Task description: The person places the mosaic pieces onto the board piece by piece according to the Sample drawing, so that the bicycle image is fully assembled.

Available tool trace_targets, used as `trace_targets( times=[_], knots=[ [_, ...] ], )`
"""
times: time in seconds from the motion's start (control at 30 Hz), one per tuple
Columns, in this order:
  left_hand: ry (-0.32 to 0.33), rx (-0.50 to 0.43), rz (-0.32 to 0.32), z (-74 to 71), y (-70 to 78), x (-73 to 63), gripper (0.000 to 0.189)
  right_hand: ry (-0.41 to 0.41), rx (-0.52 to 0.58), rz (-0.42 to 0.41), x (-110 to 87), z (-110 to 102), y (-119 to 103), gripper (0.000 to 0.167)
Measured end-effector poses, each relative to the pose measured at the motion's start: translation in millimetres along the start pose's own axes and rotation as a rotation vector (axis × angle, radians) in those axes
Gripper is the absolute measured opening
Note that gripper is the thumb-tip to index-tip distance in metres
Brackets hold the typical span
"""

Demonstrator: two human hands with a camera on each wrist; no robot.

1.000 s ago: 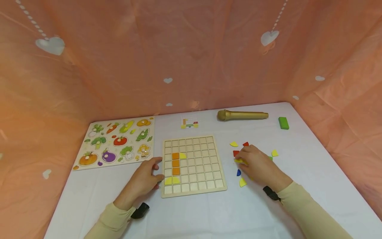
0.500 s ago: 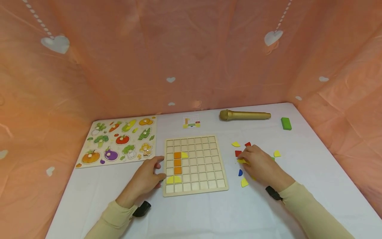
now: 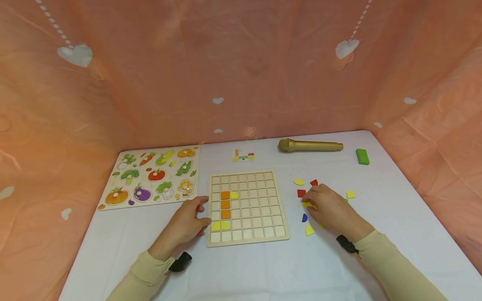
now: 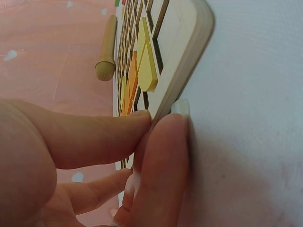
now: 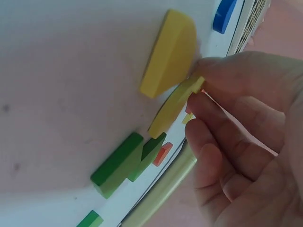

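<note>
A wooden grid board (image 3: pixel 249 241) lies mid-table. Set in its cells are orange squares (image 3: pixel 225 204) and yellow quarter-circle pieces (image 3: pixel 220 226). At its left edge rests my left hand (image 3: pixel 184 223), thumb and forefinger against the rim; in the left wrist view the thumb (image 4: pixel 109 137) presses the edge, with another fingertip close beside it. To the right of the board, my right hand (image 3: pixel 329 209) pinches one end of a yellow piece (image 5: pixel 175 108) between thumb and finger. Another yellow piece (image 5: pixel 170 52) and green blocks (image 5: pixel 118 165) lie near it.
Loose red (image 3: pixel 301 193), yellow (image 3: pixel 309 230) and blue pieces (image 3: pixel 304 218) lie around the right hand. Behind the board are a small pattern card (image 3: pixel 243 153) and a gold toy microphone (image 3: pixel 310 146). A vegetable puzzle board (image 3: pixel 150 179) sits left; a green block (image 3: pixel 362 156) sits far right.
The head view has shifted slightly, carrying the whole scene a little to the right. Both hands stay at nearly the same places, the right one still at the yellow piece.
</note>
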State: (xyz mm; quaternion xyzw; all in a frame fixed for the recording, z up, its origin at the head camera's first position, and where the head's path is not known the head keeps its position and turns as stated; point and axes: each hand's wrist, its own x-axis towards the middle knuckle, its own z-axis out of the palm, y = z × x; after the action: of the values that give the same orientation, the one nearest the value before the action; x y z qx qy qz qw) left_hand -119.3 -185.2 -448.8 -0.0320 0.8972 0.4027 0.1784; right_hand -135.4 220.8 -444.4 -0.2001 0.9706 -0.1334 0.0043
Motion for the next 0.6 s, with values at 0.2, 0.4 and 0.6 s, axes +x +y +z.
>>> trace_targets(
  times=[0.2, 0.4, 0.6],
  knots=[
    [-0.001, -0.006, 0.008, 1.2, -0.3, 0.4, 0.069, -0.005, 0.009, -0.003, -0.8, 0.3, 0.9, 0.021],
    [-0.002, 0.0, 0.015, 1.2, -1.0, 0.3, 0.069, -0.024, 0.016, 0.008, 0.9, -0.3, -0.4, 0.02],
    [-0.002, 0.003, 0.011, -0.6, -0.6, 1.1, 0.069, -0.002, 0.036, -0.029, 7.4, -1.4, -11.3, 0.017]
  ],
)
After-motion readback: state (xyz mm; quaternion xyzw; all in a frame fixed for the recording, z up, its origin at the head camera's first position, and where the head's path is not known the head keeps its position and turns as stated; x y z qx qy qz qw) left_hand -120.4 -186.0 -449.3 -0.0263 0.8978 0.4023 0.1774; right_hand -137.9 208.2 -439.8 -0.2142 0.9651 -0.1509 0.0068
